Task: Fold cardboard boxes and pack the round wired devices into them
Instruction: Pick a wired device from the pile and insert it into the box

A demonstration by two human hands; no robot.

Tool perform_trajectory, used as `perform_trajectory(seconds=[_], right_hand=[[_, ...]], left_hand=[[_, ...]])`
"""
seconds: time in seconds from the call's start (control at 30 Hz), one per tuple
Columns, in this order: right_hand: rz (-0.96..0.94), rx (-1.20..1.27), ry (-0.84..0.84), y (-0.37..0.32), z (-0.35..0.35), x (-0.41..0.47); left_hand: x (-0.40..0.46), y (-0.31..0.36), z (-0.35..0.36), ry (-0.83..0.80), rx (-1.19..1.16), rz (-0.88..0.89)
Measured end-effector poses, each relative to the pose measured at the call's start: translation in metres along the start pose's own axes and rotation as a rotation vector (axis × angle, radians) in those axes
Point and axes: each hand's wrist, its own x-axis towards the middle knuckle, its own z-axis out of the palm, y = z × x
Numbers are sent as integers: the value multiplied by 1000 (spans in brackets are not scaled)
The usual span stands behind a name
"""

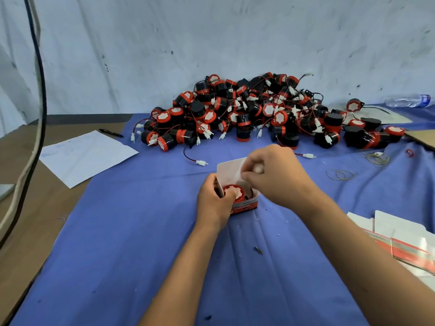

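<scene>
- We see the cardboard box [244, 204] mid-cloth, a round device [234, 192] inside.
- Left hand [215, 201] grips the box's left wall.
- Right hand [275, 176] pinches the lid flap [229, 171].
- Device pile [259, 111] at the cloth's far edge.

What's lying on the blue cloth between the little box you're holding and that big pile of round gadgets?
In the head view, mostly bare blue cloth between box and pile, crossed by one loose wire ending in a white plug.

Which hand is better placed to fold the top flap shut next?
Probably the right hand: it already pinches the white top flap of the small red-and-white cardboard box, while the left hand grips its side, steadying it.
</scene>
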Motion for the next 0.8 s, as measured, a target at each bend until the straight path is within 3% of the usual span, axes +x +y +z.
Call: perform_trajectory(seconds=[0.1, 0.2, 0.33, 0.63, 0.8], right_hand=[[-124, 124, 72, -5, 27, -5], [-199, -7, 99, 9, 48, -6], [-28, -302, -8, 8, 56, 4], [-6, -457, -317, -21, 38, 28], [-31, -374, -165, -1, 43, 11]], left_hand=[[-3, 5, -1, -20, -2, 7], [-4, 3, -1, -87, -103, -8], [-2, 1, -2, -150, -211, -21], [-4, -3, -1, -123, -141, 20], [-1, -5, 2, -117, -54, 24]])
